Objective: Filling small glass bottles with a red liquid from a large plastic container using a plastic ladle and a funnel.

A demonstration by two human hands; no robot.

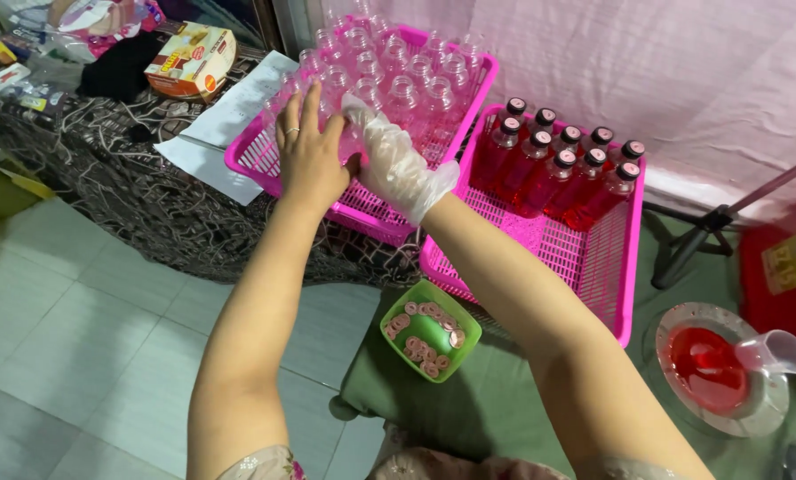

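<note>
My bare left hand [307, 151], with a ring on one finger, rests on the clear empty bottles [389, 67] in the left pink basket [256, 156], fingers spread. My right hand [394, 160], in a clear plastic glove, reaches into the same basket beside it and closes around an empty bottle; the bottle itself is mostly hidden by both hands. To the right, a second pink basket [585, 258] holds several capped bottles of red liquid [558, 169] at its far end.
A small green tub of pink caps [431, 329] sits below the baskets on green cloth. At the right stand a bowl of red liquid [713, 369] with a clear funnel [776, 353], a red container [784, 267], and a black stand leg [709, 222]. White papers [229, 116] and a box [191, 60] lie at the left.
</note>
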